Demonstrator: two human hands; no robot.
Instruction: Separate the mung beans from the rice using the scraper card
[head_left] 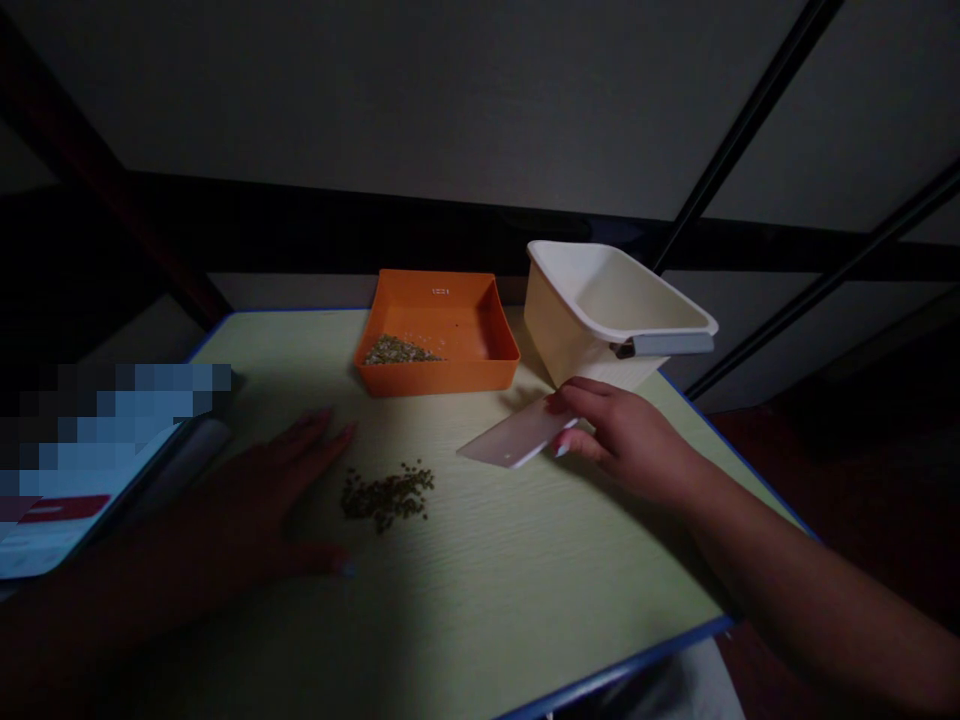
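- Left hand [274,490]: fingers spread, holding nothing.
- Right hand [634,435]: pinching one pale flat card [506,437].
- Grain pile [386,495]: on desk [517,580], between both hands, just beside the left.

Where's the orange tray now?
In the head view, the orange tray stands near the far table edge, left of the white bin and beyond the loose dark pieces.

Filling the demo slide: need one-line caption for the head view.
Right hand gripping a pale card, left hand open beside a loose pile of small grains on the table.
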